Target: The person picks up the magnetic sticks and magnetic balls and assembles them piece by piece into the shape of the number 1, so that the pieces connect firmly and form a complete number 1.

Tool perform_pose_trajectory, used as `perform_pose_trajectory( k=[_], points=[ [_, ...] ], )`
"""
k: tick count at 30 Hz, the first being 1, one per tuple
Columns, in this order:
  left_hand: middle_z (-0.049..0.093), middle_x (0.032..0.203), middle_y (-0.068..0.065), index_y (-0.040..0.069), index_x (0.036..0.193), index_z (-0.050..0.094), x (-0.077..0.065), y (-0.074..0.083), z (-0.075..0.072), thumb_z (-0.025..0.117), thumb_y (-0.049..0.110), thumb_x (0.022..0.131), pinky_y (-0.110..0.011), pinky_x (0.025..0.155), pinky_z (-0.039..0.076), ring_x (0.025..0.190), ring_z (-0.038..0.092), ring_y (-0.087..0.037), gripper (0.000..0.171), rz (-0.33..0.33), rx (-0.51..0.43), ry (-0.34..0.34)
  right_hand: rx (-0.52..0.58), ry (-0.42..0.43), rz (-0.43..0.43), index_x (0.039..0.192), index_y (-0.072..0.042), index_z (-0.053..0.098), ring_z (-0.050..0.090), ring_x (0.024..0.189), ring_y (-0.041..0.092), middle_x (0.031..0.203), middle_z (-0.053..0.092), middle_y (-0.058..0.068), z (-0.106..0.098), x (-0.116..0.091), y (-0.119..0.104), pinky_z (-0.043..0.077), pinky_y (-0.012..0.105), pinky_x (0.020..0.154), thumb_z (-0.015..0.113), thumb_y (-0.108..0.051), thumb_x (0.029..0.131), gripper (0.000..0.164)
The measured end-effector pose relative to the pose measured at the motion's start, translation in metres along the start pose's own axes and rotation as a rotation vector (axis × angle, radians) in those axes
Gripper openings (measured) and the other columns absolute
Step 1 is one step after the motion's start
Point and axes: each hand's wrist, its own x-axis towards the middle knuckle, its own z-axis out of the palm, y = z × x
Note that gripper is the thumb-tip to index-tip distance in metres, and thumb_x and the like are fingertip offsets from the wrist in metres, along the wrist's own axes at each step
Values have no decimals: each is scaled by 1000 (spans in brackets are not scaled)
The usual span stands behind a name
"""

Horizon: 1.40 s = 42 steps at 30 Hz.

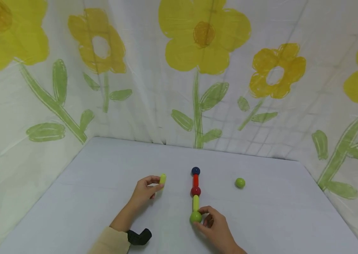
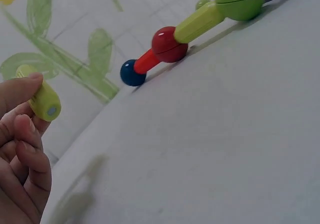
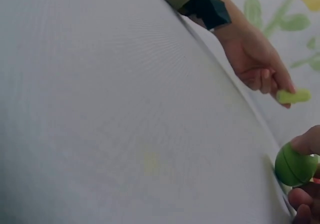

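Between thumb and fingertips, my left hand [image 1: 144,192] pinches a yellow-green magnetic rod [image 2: 45,100], raised above the table; a silvery disc shows in its end. My right hand [image 1: 216,227] grips a green ball [image 1: 195,217] at the near end of a straight chain. From that ball the chain runs away from me: a yellow-green rod [image 1: 196,203], a red ball [image 1: 196,191], a red rod [image 1: 195,181] and a dark blue ball [image 1: 196,171]. In the right wrist view, the thumb presses on the green ball, which hides most of the chain.
A loose green ball [image 1: 240,182] lies right of the chain on the white table [image 1: 277,211]. A black strap mount [image 1: 139,237] sits on the left wrist beside a beige sleeve [image 1: 110,241]. Behind the table hangs a white curtain [image 1: 147,106] with painted yellow flowers.
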Motion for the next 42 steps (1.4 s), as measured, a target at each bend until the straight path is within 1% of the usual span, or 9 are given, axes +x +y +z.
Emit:
perform_pose_trajectory(
  k=[3,8,16,18,21,25,29,35,42],
  points=[
    [64,95,-7,-9,109,63,-4,1,11,71,5,87,-21,47,38,48,42,-7,28,3,5,-57,3,3,3,106,-4,63,50,67,4,102,64,8,0,2,1,46,21,58,80,-14,81,32],
    [64,93,-4,-9,108,63,-9,-1,24,71,6,88,-21,47,38,48,42,-8,27,6,24,-107,-14,14,-13,105,-4,63,51,67,4,101,64,9,-1,4,3,46,21,58,80,-14,81,31],
    [63,89,-3,-12,107,62,-16,0,35,71,6,86,-21,48,38,49,44,-6,28,32,13,-210,-25,21,15,105,-4,63,52,68,5,103,64,9,-5,11,5,46,21,59,80,-13,80,31],
    [64,90,-4,-11,107,62,-17,1,37,71,6,86,-20,48,38,49,44,-6,28,25,21,-230,-26,21,20,105,-4,63,52,68,5,103,64,10,-6,13,6,46,20,58,80,-12,80,32],
    [67,93,-7,-10,107,63,-18,1,40,72,6,86,-20,48,39,49,45,-5,28,10,45,-244,-29,16,21,105,-4,63,52,68,5,103,64,10,-7,15,6,46,20,58,80,-12,80,31],
    [68,96,-9,-9,106,64,-20,2,44,72,7,86,-20,48,40,50,45,-5,27,-14,76,-252,-38,29,-6,104,-4,64,52,67,5,101,65,9,-8,19,6,46,20,58,80,-10,80,30],
    [68,93,-6,-7,106,65,-22,4,47,73,10,86,-19,48,39,51,44,-6,27,-39,103,-279,-47,47,-25,103,-4,64,53,67,5,100,66,9,-9,22,9,47,21,58,80,-10,79,29],
    [65,87,-1,-5,105,66,-25,3,49,73,14,87,-19,47,36,50,40,-6,27,-70,134,-320,-59,31,4,103,-6,64,54,68,5,101,66,9,-11,27,10,47,21,59,80,-11,80,29],
    [64,84,-1,-5,104,67,-28,3,51,73,15,87,-20,48,37,56,44,-8,27,-82,166,-327,-43,4,-7,103,-4,64,53,68,7,100,66,9,-13,38,11,47,21,59,81,-11,79,30]
  ],
)
